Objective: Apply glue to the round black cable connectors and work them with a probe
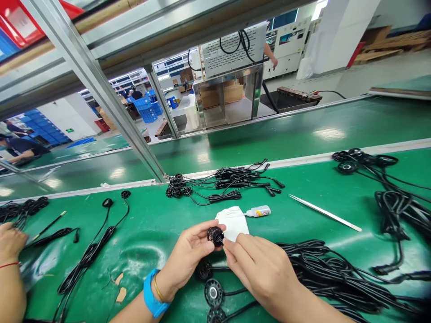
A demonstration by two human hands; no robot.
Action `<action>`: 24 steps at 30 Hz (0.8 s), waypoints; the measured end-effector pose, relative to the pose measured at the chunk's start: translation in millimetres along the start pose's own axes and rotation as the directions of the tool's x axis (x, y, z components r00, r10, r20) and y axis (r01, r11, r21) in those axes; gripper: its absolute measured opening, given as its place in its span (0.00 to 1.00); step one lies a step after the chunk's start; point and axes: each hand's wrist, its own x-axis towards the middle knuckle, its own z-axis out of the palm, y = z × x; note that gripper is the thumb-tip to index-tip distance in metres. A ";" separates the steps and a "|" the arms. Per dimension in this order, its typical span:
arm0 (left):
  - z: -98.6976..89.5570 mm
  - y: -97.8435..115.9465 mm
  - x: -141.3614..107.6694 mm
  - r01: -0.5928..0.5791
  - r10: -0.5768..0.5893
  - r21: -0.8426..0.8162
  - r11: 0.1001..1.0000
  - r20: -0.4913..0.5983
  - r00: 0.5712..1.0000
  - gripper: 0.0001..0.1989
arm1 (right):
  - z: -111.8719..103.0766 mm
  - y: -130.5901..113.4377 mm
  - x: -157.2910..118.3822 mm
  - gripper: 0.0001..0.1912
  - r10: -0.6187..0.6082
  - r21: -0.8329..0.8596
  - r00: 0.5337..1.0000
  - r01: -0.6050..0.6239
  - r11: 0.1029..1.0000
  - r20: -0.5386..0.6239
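Note:
Between the fingers of my left hand is a small round black slotted housing, its open side turned to the right. My right hand pinches at that opening; whatever thin piece its fingertips hold is too small to make out. Below the hands lie round black heads with cables, one with a pale centre. Just behind my fingers a white tissue rests on the green bench, and a small glue bottle lies with its nozzle on the tissue's edge.
White tweezers lie to the right. Bundled black cables sit at the back, with more cables at right and a pair at left. A co-worker's hand is at the left edge. A metal post rises behind.

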 end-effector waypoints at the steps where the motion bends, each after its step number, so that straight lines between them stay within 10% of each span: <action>1: 0.7 0.0 -0.2 -0.001 0.001 0.010 1.000 -0.005 1.000 0.22 | 0.3 -0.3 -0.6 0.08 0.001 0.001 1.000 -0.001 1.000 0.003; 24: 26.1 4.3 -2.5 0.048 0.015 0.250 0.967 -0.245 0.969 0.14 | 11.0 -8.8 -9.0 0.06 -0.032 -0.020 0.998 0.033 0.999 0.047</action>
